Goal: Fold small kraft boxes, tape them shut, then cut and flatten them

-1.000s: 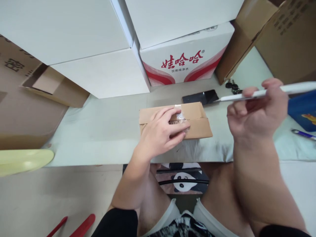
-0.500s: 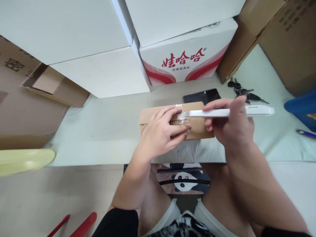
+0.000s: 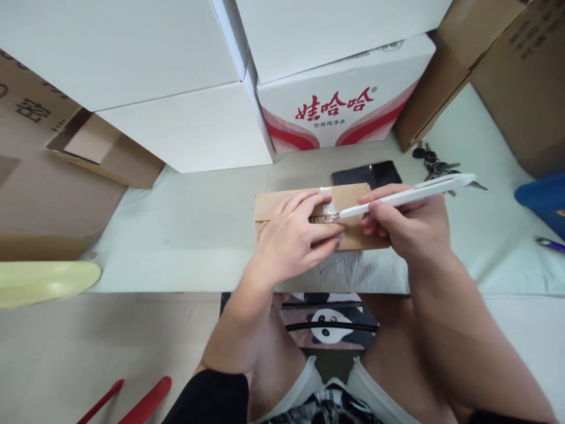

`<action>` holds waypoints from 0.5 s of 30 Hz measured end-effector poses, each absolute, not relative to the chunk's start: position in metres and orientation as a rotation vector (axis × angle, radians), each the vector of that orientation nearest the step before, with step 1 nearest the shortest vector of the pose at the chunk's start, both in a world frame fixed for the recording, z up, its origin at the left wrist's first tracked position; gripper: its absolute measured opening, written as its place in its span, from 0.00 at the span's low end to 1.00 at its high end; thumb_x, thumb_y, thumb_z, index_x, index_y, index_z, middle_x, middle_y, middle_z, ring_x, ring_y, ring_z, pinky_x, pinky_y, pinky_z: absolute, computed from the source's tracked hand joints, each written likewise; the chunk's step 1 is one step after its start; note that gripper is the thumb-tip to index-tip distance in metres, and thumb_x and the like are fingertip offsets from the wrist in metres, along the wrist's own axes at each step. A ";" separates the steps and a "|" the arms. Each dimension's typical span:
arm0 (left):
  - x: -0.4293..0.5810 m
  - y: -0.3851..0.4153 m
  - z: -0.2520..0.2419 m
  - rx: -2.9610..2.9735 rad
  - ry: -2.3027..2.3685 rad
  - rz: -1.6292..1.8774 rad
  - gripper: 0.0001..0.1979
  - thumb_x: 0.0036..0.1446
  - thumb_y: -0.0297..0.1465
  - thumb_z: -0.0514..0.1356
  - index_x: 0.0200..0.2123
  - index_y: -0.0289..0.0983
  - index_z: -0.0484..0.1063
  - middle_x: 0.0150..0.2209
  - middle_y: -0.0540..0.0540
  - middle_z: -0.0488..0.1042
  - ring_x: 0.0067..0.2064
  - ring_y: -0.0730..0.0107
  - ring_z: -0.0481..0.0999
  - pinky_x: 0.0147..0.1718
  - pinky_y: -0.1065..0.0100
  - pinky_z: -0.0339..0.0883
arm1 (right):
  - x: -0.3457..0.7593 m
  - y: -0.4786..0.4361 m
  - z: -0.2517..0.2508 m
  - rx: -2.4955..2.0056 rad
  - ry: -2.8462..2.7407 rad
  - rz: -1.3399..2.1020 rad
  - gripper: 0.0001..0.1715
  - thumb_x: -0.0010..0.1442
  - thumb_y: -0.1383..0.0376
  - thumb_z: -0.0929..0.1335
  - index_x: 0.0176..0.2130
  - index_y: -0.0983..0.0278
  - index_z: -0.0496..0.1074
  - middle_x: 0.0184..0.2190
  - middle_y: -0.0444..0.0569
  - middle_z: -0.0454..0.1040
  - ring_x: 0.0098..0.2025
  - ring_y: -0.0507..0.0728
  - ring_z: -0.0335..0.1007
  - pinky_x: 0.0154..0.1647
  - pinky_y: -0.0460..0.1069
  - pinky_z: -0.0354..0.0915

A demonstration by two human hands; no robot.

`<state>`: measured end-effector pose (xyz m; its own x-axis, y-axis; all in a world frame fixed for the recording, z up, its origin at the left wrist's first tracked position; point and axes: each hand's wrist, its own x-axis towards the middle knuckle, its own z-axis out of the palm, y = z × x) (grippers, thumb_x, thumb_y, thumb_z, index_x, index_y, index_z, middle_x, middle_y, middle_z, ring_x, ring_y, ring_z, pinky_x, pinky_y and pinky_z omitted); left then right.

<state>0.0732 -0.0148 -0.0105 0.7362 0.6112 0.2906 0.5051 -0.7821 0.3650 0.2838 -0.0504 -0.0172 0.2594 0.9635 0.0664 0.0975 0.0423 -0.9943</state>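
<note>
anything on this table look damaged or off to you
Yes, the small cardboard box: beside the left hand's fingers, its top seam shows a ragged, ridged strip, and the clear tape there looks wrinkled, unlike the smoother board around it. I see nothing spilled.

Room to pass sideways: the pale green tablecloth (image 3: 194, 229) left of the small cardboard carton (image 3: 353, 237), back as far as the lower white box (image 3: 189, 129), and a second lane between the right hand (image 3: 410, 221) and the purple pen (image 3: 549, 243). Rear approach tight: smartphone (image 3: 364, 174) just beyond the carton, bunch of keys (image 3: 432, 164) near it, red-and-white water box (image 3: 344, 112) walling off behind. Overhead access obstructed by the spread left hand (image 3: 295, 232) and the slanted white utility knife (image 3: 426, 189).
</note>
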 end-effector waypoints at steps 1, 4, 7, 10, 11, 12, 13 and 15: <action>0.073 -0.015 -0.010 2.672 0.881 0.584 0.12 0.68 0.36 0.60 0.47 0.47 0.85 0.63 0.40 0.72 0.67 0.50 0.68 0.64 0.45 0.66 | 0.281 -0.050 -0.018 -1.372 -1.084 0.900 0.06 0.53 0.61 0.75 0.28 0.60 0.81 0.16 0.43 0.75 0.16 0.51 0.68 0.15 0.45 0.61; 0.074 -0.015 -0.011 2.665 0.887 0.601 0.12 0.68 0.36 0.60 0.48 0.47 0.85 0.63 0.39 0.72 0.67 0.50 0.68 0.64 0.45 0.66 | 0.277 -0.049 -0.018 -1.422 -1.088 0.834 0.07 0.53 0.60 0.76 0.27 0.61 0.81 0.16 0.43 0.75 0.16 0.51 0.68 0.15 0.45 0.62; 0.074 -0.015 -0.011 2.670 0.887 0.610 0.13 0.68 0.36 0.60 0.49 0.47 0.84 0.62 0.39 0.72 0.67 0.50 0.68 0.64 0.45 0.66 | 0.276 -0.049 -0.017 -1.418 -1.098 0.842 0.07 0.54 0.60 0.76 0.28 0.61 0.81 0.17 0.43 0.75 0.17 0.51 0.69 0.15 0.45 0.62; 0.074 -0.015 -0.011 2.667 0.884 0.609 0.13 0.68 0.36 0.60 0.49 0.47 0.85 0.63 0.39 0.72 0.67 0.50 0.68 0.64 0.45 0.66 | 0.277 -0.049 -0.017 -1.412 -1.139 0.828 0.09 0.55 0.59 0.75 0.26 0.61 0.80 0.16 0.43 0.75 0.17 0.51 0.68 0.16 0.45 0.62; 0.074 -0.015 -0.011 2.665 0.885 0.608 0.13 0.68 0.36 0.60 0.49 0.47 0.85 0.63 0.39 0.72 0.67 0.50 0.68 0.64 0.45 0.66 | 0.277 -0.049 -0.017 -1.415 -1.157 0.819 0.10 0.55 0.59 0.75 0.26 0.61 0.80 0.16 0.43 0.75 0.17 0.51 0.68 0.17 0.45 0.62; 0.074 -0.015 -0.011 2.664 0.885 0.607 0.13 0.68 0.35 0.60 0.49 0.47 0.84 0.63 0.39 0.72 0.67 0.50 0.68 0.64 0.45 0.66 | 0.277 -0.049 -0.017 -1.418 -1.177 0.814 0.11 0.56 0.59 0.75 0.25 0.61 0.79 0.16 0.43 0.75 0.18 0.51 0.69 0.17 0.46 0.62; 0.074 -0.015 -0.011 2.665 0.884 0.606 0.13 0.68 0.35 0.61 0.49 0.47 0.84 0.63 0.39 0.72 0.67 0.50 0.68 0.64 0.45 0.66 | 0.278 -0.049 -0.017 -1.420 -1.195 0.814 0.12 0.56 0.58 0.75 0.25 0.61 0.79 0.16 0.43 0.75 0.18 0.52 0.69 0.17 0.46 0.62; 0.074 -0.015 -0.011 2.667 0.888 0.605 0.13 0.68 0.36 0.60 0.49 0.47 0.84 0.62 0.40 0.72 0.67 0.51 0.68 0.64 0.45 0.66 | 0.277 -0.049 -0.017 -1.430 -1.220 0.818 0.13 0.56 0.58 0.74 0.24 0.61 0.77 0.16 0.44 0.75 0.18 0.52 0.69 0.17 0.46 0.62</action>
<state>0.0737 -0.0152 -0.0108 0.7257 0.6180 0.3023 0.5074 -0.7776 0.3714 0.2772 -0.0487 -0.0166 0.2500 0.9606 0.1215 0.2528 0.0564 -0.9659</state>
